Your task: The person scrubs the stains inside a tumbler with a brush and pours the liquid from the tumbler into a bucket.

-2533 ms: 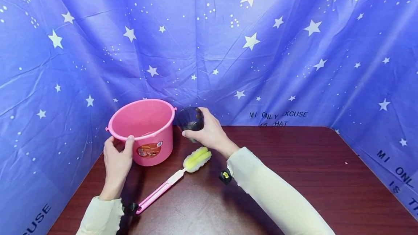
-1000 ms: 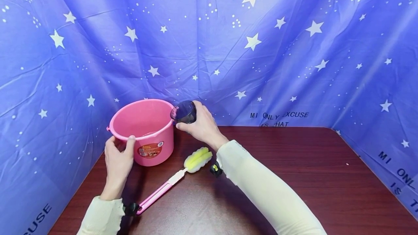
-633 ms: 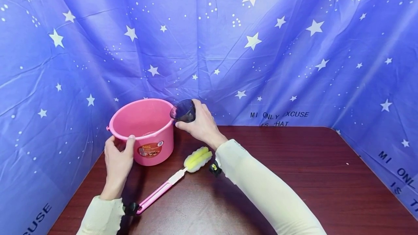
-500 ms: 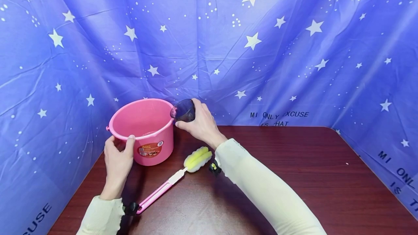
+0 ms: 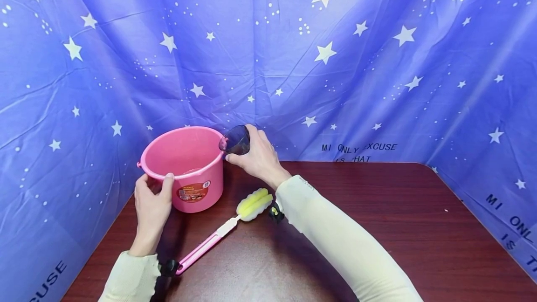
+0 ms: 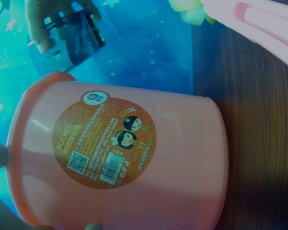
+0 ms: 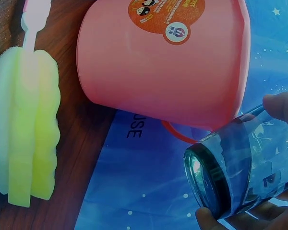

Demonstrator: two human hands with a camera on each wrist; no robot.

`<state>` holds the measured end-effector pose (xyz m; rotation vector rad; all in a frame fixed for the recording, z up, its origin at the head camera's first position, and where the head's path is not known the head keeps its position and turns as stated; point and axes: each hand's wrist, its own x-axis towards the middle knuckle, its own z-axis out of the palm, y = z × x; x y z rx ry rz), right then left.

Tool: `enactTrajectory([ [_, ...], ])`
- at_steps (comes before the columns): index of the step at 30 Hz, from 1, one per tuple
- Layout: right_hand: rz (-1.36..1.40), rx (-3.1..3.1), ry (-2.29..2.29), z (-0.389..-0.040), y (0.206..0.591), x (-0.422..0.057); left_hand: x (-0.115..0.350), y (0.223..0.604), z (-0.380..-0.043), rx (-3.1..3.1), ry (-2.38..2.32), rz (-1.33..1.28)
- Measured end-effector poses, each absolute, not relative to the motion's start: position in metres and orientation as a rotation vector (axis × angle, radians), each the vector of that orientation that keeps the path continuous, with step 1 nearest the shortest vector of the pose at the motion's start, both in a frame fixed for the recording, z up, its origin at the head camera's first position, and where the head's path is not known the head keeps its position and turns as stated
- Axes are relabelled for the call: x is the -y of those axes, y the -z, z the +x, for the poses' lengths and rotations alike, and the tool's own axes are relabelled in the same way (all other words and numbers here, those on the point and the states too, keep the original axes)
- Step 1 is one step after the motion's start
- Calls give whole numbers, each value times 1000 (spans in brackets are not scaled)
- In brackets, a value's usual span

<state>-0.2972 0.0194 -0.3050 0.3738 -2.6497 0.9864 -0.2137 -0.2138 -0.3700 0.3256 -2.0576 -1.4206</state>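
The pink bucket (image 5: 190,153) stands upright on the table, a round orange label on its side. My left hand (image 5: 153,206) grips its near-left rim, thumb on the rim and fingers against the outside. In my right hand (image 5: 260,157) is a dark, see-through drinking glass (image 5: 236,140), held tilted at the bucket's right rim with its mouth towards the bucket. The right wrist view shows the thick base of the glass (image 7: 209,179) between thumb and fingers. Whether any liquid is in the glass I cannot tell.
A sponge bottle brush (image 5: 253,205) with a pink and white handle lies in front of the bucket, its yellow and white head to the right. Dark red wood forms the table (image 5: 369,227). A blue star-printed cloth (image 5: 268,59) hangs behind and at both sides.
Over these frames my right hand has brought the glass left and up to the bucket's right rim and tipped it further towards the bucket. The left hand, bucket and brush stay put.
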Motion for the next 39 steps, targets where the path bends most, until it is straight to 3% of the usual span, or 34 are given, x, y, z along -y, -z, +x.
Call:
enactTrajectory([
  [39, 315, 2678, -845, -298, 300, -10, 213, 370, -214, 2050, 1423, 329],
])
